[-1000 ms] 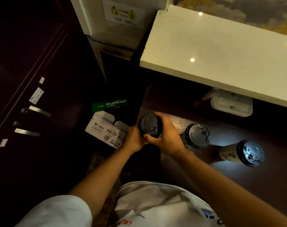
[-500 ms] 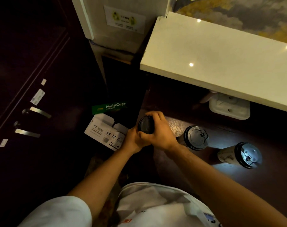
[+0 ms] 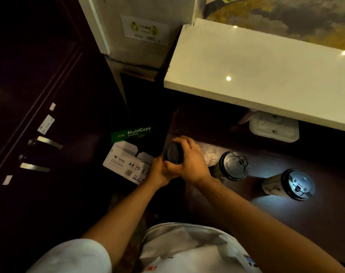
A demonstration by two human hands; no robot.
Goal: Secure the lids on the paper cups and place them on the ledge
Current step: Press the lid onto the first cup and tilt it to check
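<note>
A paper cup with a black lid is held over the left end of the dark wooden counter. My right hand lies over the lid with its fingers curled round the rim. My left hand grips the cup's body from below and left; the body is hidden. Two more lidded paper cups stand on the counter to the right: one close beside my right wrist, another further right in a patch of light. The pale ledge runs above and behind them.
A white plastic container sits under the ledge. Boxes of A4 copy paper lie on the floor to the left, beside a dark cabinet with metal handles. A white pillar stands at the ledge's left end.
My right hand has slid further over the lid, covering most of it. The cup is tilted a little to the left. The other two cups have not moved.
</note>
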